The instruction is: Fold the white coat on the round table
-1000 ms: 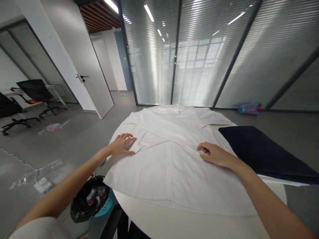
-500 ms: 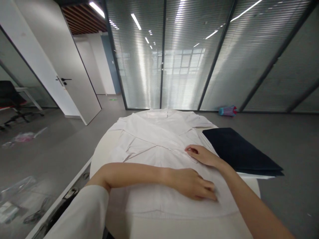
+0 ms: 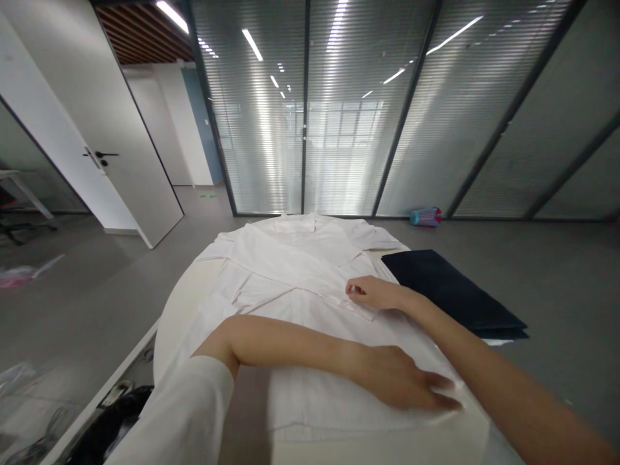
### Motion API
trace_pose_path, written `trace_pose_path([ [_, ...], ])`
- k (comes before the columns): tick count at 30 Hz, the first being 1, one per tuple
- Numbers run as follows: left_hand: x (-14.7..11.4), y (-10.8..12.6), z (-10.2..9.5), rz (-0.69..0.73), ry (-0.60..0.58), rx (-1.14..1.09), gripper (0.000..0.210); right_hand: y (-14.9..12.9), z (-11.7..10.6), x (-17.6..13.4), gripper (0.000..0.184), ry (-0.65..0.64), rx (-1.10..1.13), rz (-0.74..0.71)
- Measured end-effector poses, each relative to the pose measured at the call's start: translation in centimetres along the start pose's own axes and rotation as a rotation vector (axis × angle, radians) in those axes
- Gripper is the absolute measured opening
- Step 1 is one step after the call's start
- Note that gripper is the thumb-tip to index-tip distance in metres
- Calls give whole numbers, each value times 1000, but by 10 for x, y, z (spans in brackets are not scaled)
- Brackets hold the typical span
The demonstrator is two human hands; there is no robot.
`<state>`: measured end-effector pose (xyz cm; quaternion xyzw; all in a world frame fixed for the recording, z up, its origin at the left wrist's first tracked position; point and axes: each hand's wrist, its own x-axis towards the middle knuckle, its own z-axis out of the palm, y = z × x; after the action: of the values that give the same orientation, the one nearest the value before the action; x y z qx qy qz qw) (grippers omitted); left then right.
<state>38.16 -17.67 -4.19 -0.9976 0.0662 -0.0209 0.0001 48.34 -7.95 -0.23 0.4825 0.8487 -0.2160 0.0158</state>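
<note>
A white short-sleeved shirt (image 3: 271,252) lies spread over a round white table (image 3: 179,290), its collar at the far side. One sleeve is folded slantwise across the middle. My left hand (image 3: 397,378) reaches across the lower part of the shirt, palm down, fingers stretched and apart at its right edge; the fingertips are slightly blurred. Farther up, my right hand (image 3: 375,292) rests on the folded layer. Its thumb and fingers are curled together in a pinch on the cloth, and the fingertips are partly hidden.
A folded dark navy cloth (image 3: 450,290) lies at the table's right edge, on something white. Beyond stand a glass partition with blinds (image 3: 339,142) and an open door (image 3: 116,129). A blue and pink object (image 3: 426,217) lies on the floor, and a black bag-like item (image 3: 111,420) is at lower left.
My left hand has slid right across the shirt to its edge, its fingers spreading. My right hand stays at about the same place on the cloth. The view has shifted slightly right.
</note>
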Motion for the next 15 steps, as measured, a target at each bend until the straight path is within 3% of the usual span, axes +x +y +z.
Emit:
trace_pose_path([
  [6,19,-2,-17,-16,-49,-61,48,1,-41,28,30,51,-212,59],
  [11,31,-2,-26,-13,-75,-79,33,1,-57,42,32,44,-271,114],
  [15,25,-3,-22,-6,87,52,32,13,-66,50,30,72,-286,105],
])
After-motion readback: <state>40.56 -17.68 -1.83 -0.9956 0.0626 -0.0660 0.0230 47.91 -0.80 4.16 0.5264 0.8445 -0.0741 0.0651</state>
